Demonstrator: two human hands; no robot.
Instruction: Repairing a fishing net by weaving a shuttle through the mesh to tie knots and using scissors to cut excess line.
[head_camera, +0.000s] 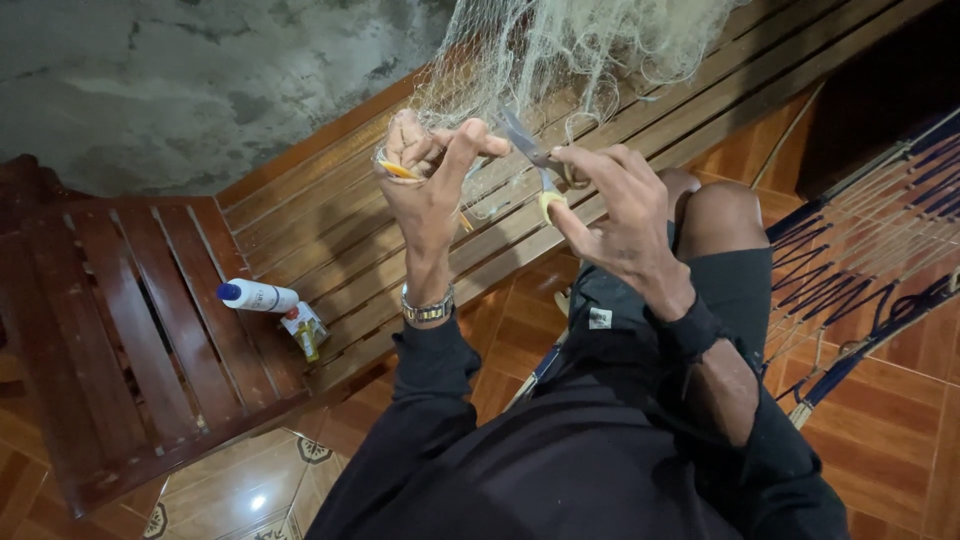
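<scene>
— Holding what?
— My left hand (425, 185) pinches the net (560, 50) above the desk (330, 230); my right hand (610, 215) grips scissors (535, 160). Blades near fingers, I'd risk a nick or wrong strand.

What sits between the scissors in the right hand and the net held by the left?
Nothing visible. The scissors in the right hand point straight at the net bunched in the left hand; only a small open gap separates the blades from the mesh.
</scene>
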